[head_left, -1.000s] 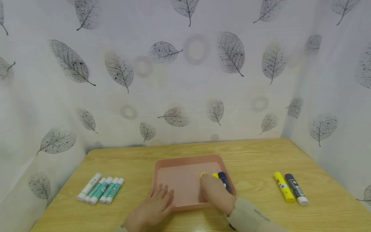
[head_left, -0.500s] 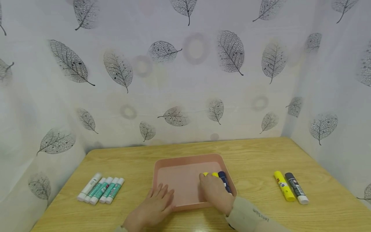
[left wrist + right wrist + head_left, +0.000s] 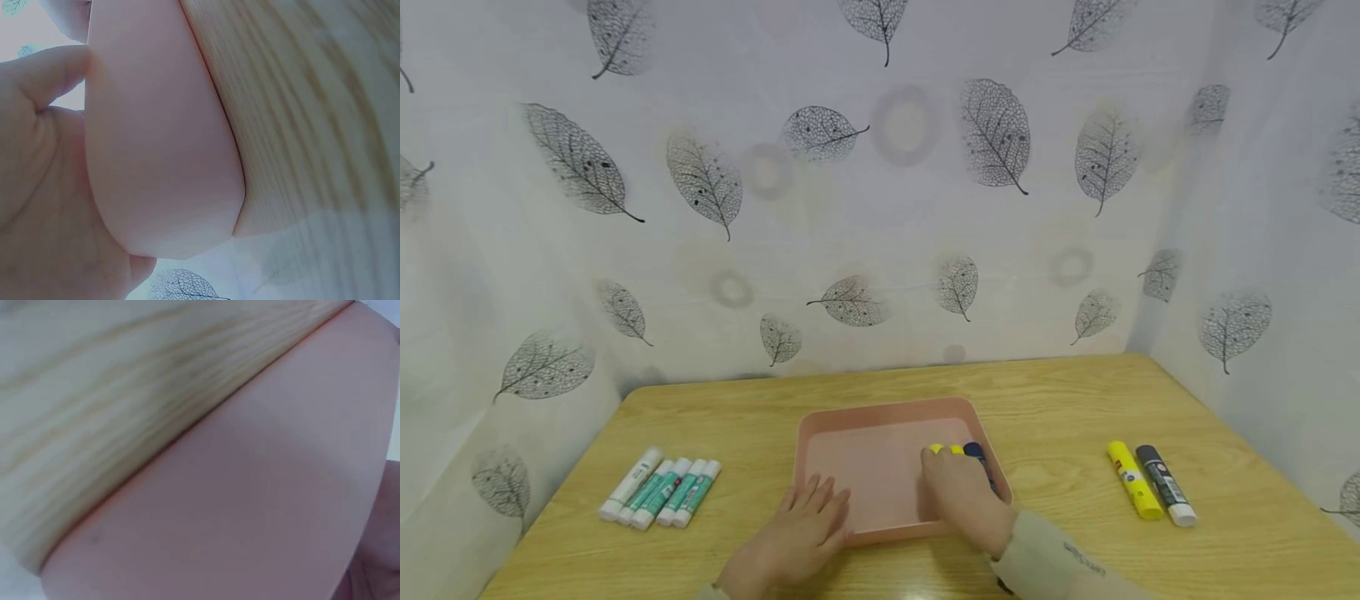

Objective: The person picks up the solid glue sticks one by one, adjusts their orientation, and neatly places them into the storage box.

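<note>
My left hand (image 3: 799, 532) lies over the front left corner of a pink tray (image 3: 880, 414), its fingers straight and spread. In the left wrist view, the thumb touches the tray rim and the palm is beside the outer wall. Inside the tray at its right side, my right hand (image 3: 964, 497) has its fingers curled down on a yellow glue stick (image 3: 936, 448); only the stick's far end shows. A second yellow glue stick (image 3: 957, 449) and a dark blue glue stick (image 3: 974, 451) lie just to its right, mostly covered by the hand.
Several green-and-white glue sticks (image 3: 660, 493) lie side by side on the wooden table (image 3: 737, 425) at the left. To the right lie another yellow glue stick (image 3: 1134, 481) and a black-and-white one (image 3: 1166, 486). A leaf-print curtain (image 3: 902, 208) surrounds the back and sides.
My right hand has shifted slightly right in the tray, and the yellow glue stick under it has moved right, up to the other yellow one. My left hand has stayed in place.
</note>
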Demonstrator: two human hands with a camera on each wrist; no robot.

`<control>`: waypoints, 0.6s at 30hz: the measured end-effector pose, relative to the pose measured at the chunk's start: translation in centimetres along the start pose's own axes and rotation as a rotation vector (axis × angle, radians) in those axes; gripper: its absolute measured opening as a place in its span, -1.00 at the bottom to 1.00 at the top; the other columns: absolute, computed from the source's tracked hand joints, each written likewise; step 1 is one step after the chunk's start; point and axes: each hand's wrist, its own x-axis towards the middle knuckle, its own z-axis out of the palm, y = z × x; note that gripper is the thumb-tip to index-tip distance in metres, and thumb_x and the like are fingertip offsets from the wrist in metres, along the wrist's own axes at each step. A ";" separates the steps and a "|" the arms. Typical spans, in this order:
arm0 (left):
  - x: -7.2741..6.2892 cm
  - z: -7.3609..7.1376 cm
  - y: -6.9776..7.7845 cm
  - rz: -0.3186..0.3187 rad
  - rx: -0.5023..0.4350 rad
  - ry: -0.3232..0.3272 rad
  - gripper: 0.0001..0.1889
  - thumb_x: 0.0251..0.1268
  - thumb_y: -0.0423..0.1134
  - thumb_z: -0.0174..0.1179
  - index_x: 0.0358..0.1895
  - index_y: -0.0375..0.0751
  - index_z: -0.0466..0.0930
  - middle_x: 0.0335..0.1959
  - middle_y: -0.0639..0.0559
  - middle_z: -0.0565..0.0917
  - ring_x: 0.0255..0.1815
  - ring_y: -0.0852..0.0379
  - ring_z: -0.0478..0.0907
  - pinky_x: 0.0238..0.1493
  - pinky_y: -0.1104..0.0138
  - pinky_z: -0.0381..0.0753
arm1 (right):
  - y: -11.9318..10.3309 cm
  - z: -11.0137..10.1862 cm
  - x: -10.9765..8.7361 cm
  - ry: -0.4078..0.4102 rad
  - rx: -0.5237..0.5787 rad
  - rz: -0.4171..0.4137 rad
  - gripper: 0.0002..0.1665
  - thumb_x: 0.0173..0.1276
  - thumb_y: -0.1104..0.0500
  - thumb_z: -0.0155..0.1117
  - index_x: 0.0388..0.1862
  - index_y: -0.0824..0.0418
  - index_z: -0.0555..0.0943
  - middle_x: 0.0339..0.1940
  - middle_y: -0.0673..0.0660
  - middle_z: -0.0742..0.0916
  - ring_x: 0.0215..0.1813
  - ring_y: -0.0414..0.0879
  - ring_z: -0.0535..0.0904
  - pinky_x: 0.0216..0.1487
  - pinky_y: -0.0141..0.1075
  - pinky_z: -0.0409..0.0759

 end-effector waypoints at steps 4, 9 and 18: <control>0.0 0.0 0.0 -0.003 -0.004 -0.007 -0.41 0.36 0.06 -0.25 0.26 -0.34 0.20 0.28 -0.36 0.11 0.31 -0.28 -0.11 0.19 -0.15 -0.15 | 0.7 -0.4 -0.3 0.070 0.030 -0.006 -0.78 0.02 0.26 0.26 -0.56 0.22 0.36 -0.70 0.08 0.39 -0.70 -0.14 0.36 -0.77 -0.30 0.40; 0.0 0.0 -0.1 0.003 -0.002 -0.005 -0.41 0.36 0.06 -0.24 0.25 -0.34 0.20 0.27 -0.37 0.12 0.31 -0.29 -0.11 0.18 -0.16 -0.15 | 1.9 -1.3 -0.7 0.106 0.150 0.053 -0.74 0.01 0.16 0.31 -0.50 0.22 0.41 -0.68 0.03 0.38 -0.71 -0.20 0.28 -0.78 -0.38 0.29; 0.0 0.2 -0.2 0.012 0.021 0.022 -0.43 0.35 0.04 -0.21 0.23 -0.35 0.24 0.26 -0.37 0.15 0.30 -0.29 -0.07 0.18 -0.16 -0.13 | 5.7 -2.4 -1.7 0.042 0.196 0.182 -0.67 0.11 0.07 0.27 -0.24 0.27 0.49 -0.50 0.10 0.52 -0.57 -0.17 0.41 -0.69 -0.35 0.39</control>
